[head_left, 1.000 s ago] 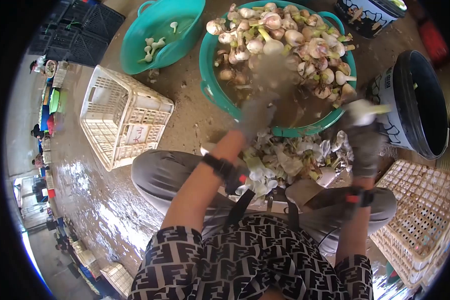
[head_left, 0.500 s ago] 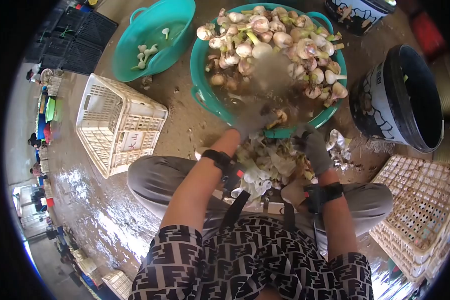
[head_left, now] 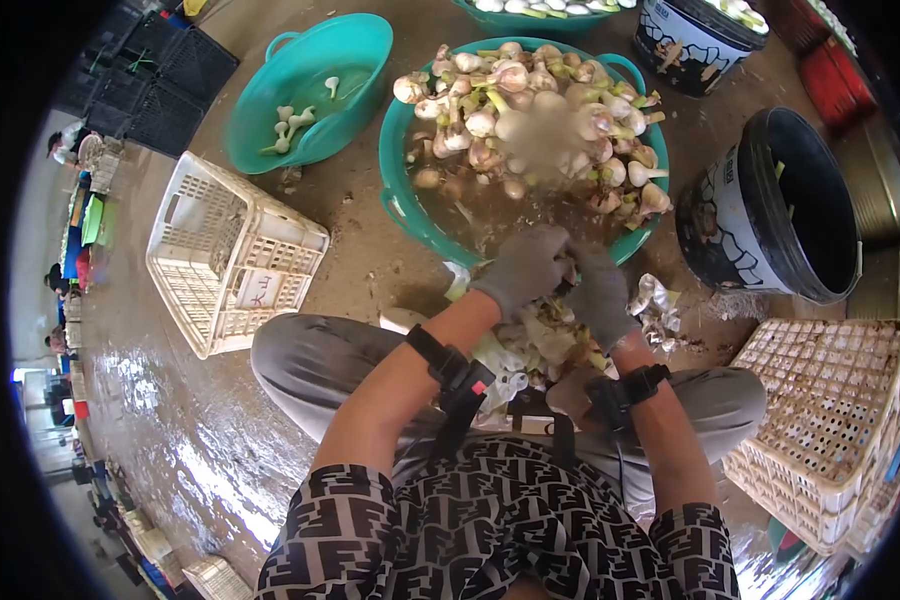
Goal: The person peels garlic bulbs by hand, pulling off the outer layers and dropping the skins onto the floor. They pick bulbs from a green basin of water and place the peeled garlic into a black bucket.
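My left hand, in a grey glove, is closed at the near edge of the large green tub. Against it, fingers curled, is my gloved right hand. The two hands meet at the fingertips, and what they pinch is too hidden to name. Beyond them, garlic bulbs with stems are heaped in the tub, above brown water in its near part. A blurred patch covers part of the heap. Below my hands lies a pile of peeled garlic skins, between my knees.
A green basin with several white bulbs stands at the upper left, above a white crate. At the right are a black bucket and perforated crates. Another bucket stands at the upper right. People are far off at the left edge.
My left hand has moved right and my right hand slightly left, so they now meet. The view has shifted, and another green basin shows at the top.
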Available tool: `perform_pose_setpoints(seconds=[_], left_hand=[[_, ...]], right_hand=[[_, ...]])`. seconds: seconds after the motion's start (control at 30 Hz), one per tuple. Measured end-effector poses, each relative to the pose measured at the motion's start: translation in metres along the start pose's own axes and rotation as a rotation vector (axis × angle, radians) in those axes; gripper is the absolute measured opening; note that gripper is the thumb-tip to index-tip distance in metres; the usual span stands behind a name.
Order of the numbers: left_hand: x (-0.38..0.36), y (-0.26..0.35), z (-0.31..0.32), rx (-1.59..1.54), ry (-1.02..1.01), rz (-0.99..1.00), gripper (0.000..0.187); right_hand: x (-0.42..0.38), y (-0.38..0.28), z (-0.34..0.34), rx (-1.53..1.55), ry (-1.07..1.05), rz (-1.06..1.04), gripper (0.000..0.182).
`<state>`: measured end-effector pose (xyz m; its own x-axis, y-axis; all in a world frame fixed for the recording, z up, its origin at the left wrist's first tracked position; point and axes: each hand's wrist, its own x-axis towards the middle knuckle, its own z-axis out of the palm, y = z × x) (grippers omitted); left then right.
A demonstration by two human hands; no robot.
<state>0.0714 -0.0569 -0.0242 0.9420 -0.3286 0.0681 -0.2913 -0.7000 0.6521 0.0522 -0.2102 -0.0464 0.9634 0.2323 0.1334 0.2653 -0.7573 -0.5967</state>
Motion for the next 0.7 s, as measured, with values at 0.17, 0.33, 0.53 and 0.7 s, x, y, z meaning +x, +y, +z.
perform_pose_setpoints(seconds=[0.17,0.33,0.53,0.7], left_hand=[[-0.008,0.012,-0.017,-0.334,-0.012,-0.080,0.050],[-0.048,0.004,0.014,-0.355,0.050,-0.045,0.071],[-0.053,-0.006,0.018,-0.390,0.068,-0.024,0.071],[-0.050,-0.017,0.014,-0.896,-0.035,-0.258,0.050]], right_hand=[[-0.011,-0.002,0.008,0.254,-0.010,0.196,0.029],[-0.016,-0.006,-0.019,0.950,-0.125,0.582,0.018],[-0.022,0.012,-0.009,0.476,-0.074,-0.138,0.010],[-0.024,0.010,-0.013,0.740,-0.212,0.069,0.017]])
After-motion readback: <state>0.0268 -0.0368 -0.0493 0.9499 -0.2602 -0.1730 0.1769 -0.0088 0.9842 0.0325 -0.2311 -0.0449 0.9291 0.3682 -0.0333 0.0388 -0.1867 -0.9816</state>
